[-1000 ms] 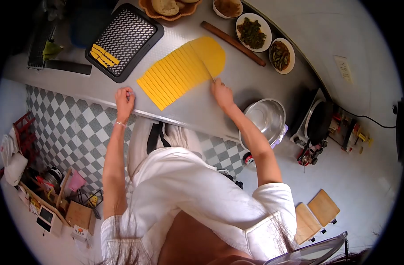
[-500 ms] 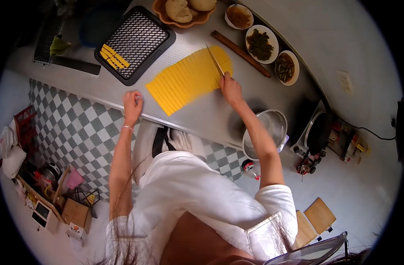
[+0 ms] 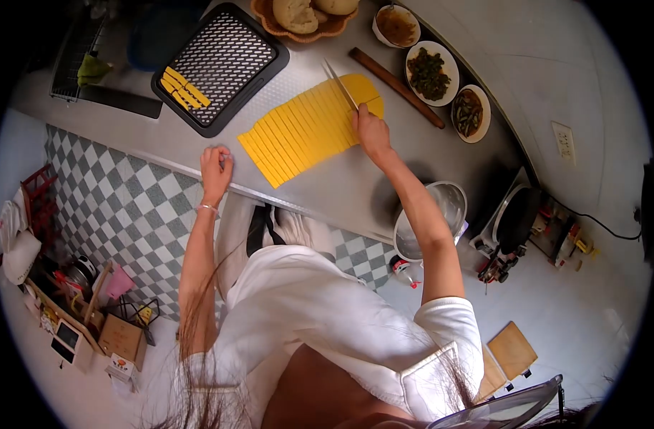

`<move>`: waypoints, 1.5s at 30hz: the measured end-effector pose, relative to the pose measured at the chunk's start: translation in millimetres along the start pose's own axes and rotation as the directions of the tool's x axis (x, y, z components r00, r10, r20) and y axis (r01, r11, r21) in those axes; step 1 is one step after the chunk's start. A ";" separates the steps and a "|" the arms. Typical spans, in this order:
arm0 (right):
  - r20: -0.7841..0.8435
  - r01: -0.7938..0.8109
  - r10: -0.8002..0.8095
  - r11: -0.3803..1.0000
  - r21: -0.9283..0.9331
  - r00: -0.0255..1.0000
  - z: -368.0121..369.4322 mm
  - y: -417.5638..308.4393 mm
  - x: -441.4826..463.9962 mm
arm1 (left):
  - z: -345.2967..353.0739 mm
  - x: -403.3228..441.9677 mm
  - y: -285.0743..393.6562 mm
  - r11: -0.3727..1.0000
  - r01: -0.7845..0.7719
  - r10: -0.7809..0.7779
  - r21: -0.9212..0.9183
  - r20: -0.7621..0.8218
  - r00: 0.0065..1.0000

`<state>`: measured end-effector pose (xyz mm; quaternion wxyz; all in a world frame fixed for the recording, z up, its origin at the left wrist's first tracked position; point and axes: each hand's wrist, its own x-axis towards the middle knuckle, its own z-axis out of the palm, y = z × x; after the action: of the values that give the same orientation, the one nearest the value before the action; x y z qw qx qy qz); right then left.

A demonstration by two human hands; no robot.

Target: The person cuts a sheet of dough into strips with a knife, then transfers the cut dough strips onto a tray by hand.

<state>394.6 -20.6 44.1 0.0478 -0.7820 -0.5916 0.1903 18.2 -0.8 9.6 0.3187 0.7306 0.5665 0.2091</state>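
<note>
My right hand (image 3: 372, 134) is closed round the handle of a knife (image 3: 341, 86). Its blade lies across a flat yellow sheet of dough (image 3: 298, 129), near the rounded right end, with the tip past the far edge. Left of the blade, parallel cuts divide the sheet into narrow strips lying side by side; the end to the right looks uncut. My left hand (image 3: 216, 171) rests at the counter's front edge, fingers curled, nothing visible in them, apart from the dough. Several yellow strips (image 3: 185, 88) lie on a black perforated tray (image 3: 223, 61) at the upper left.
Beyond the dough lies a wooden rolling pin (image 3: 397, 87). Dishes of food (image 3: 432, 74) line the wall side, and a basket of buns (image 3: 305, 32) sits at the back. A clear bowl (image 3: 441, 207) stands by my right forearm. The counter (image 3: 327, 186) ends just before my body.
The knife has shifted a little left and away from me across the dough, and its tip reaches farther past the far edge. My left hand stays in place.
</note>
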 end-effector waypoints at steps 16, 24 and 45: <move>-0.046 0.010 -0.011 1.000 -0.027 0.999 3.2 -2.5 3.3 | -0.2 0.8 1.9 1.000 0.014 -0.014 -0.002 -0.005 1.000; -0.007 0.017 -0.017 0.997 -0.076 1.000 3.1 -3.2 6.3 | 0.0 0.9 1.9 1.000 0.013 -0.013 -0.003 -0.001 1.000; 0.033 0.014 -0.007 0.977 -0.215 0.999 16.9 13.8 -11.6 | 1.3 -1.6 -0.8 1.000 0.023 -0.023 -0.017 0.001 1.000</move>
<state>398.5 -38.2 27.2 -0.0454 -0.7762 -0.6137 0.1374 18.1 -2.5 8.2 0.3274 0.7215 0.5729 0.2099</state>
